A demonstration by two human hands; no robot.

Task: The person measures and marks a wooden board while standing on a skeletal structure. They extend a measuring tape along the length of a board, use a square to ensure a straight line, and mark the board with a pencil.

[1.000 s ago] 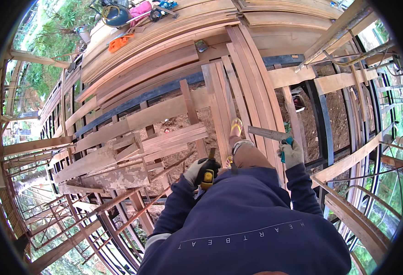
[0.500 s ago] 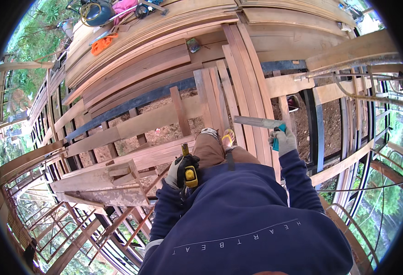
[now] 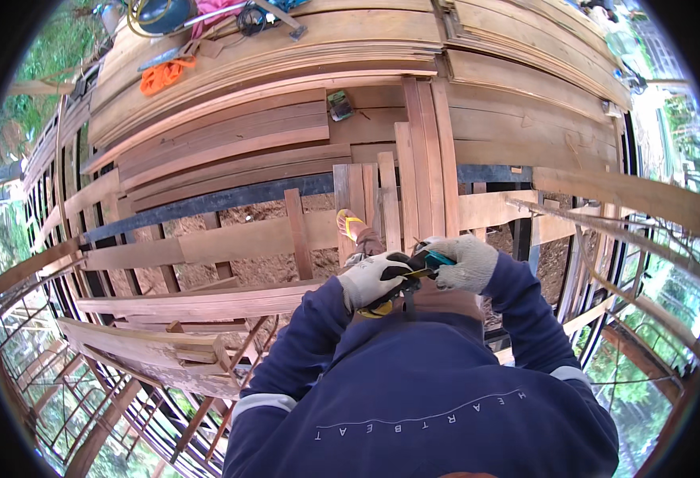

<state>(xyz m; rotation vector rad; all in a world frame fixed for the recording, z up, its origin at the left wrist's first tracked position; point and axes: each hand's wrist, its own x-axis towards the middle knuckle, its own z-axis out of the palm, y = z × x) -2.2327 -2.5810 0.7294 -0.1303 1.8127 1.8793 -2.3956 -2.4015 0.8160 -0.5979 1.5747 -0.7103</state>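
Both hands have come together since the earlier picture, when they were well apart. Two hands show, each in a grey knit glove. The left gloved hand (image 3: 372,279) is curled tight around one yellow and black tape measure (image 3: 382,305), which peeks out under the palm at about 6 o'clock from the hand. The right gloved hand (image 3: 465,263) sits just beside it at 3 o'clock, with its fingers pressed shut on one small teal-handled tool (image 3: 434,260); what kind of tool it is cannot be told. The two hands touch in the middle, over the person's one brown-trousered knee (image 3: 445,299). Two dark blue sleeves (image 3: 306,342) run down to the bottom edge. At 12 o'clock from the hands, one foot in a yellow sandal (image 3: 350,225) rests on the long brown wooden planks (image 3: 230,239), which are too many to count. Farther up at 12 o'clock lies one small green box-shaped thing (image 3: 339,104) on the planks. Far off at 10 o'clock lies one bright orange cloth thing (image 3: 163,76).
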